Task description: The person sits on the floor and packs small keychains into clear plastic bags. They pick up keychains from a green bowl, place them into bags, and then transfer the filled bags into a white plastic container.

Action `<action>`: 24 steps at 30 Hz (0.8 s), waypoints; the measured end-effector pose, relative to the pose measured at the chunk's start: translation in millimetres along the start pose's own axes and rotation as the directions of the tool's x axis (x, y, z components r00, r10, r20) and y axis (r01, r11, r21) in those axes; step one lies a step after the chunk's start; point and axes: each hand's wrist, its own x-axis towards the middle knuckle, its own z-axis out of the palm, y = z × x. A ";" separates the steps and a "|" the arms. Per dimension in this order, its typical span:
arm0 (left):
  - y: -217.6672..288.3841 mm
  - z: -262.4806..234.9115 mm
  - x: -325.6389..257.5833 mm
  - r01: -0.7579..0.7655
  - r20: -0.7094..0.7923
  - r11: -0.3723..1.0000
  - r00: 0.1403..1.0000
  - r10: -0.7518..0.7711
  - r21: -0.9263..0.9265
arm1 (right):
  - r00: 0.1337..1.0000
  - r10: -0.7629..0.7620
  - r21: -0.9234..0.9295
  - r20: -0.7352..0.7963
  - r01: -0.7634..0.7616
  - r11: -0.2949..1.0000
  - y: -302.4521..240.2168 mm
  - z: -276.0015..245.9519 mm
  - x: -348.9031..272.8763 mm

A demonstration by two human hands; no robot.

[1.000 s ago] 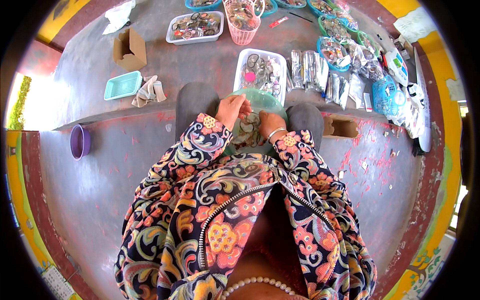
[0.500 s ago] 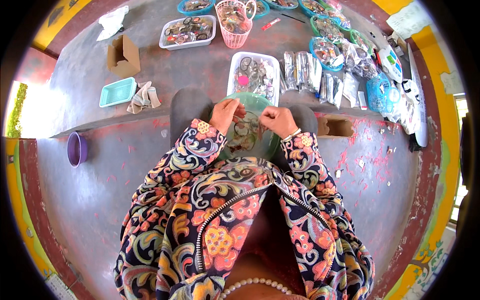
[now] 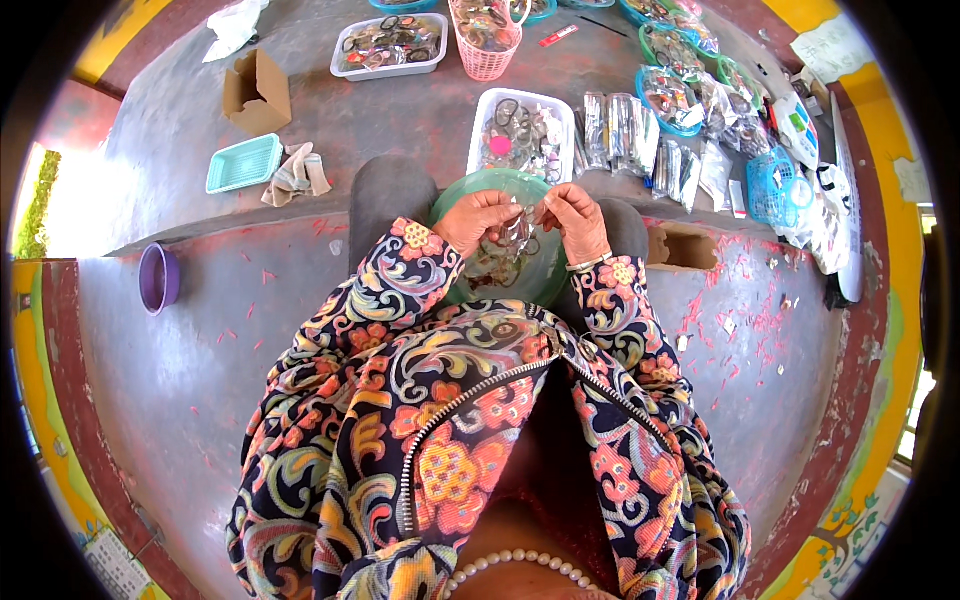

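Observation:
My left hand [image 3: 478, 222] and my right hand [image 3: 578, 226] are raised close together over a green basin [image 3: 547, 275] between my knees. Both have their fingers pinched on a small clear plastic bag [image 3: 517, 232], which hangs shiny between them. What the bag contains, if anything, is too small to make out. Below it, thin bands and bits of clear plastic [image 3: 492, 268] lie in the basin. Directly beyond stands a white tray [image 3: 483, 105] of dark bands, clear packets and a bright pink round piece.
Bundles of clear packets [image 3: 620, 130] lie right of the tray. Farther off are a pink basket [image 3: 486, 66], another white tray [image 3: 391, 70] and a blue basket [image 3: 775, 195]. Leftward sit a turquoise tray [image 3: 243, 165], a cloth [image 3: 298, 176], a cardboard box [image 3: 256, 92] and a purple bucket [image 3: 159, 278].
My right hand has turned and come in toward my left. The clear bag now shows stretched between both hands. The whole view has shifted slightly.

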 end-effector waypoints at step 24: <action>0.3 -4.5 -1.1 0.025 -0.134 0.999 0.991 -0.022 0.021 | 0.969 0.184 0.125 -0.167 -0.165 0.978 6.3 -7.9 2.1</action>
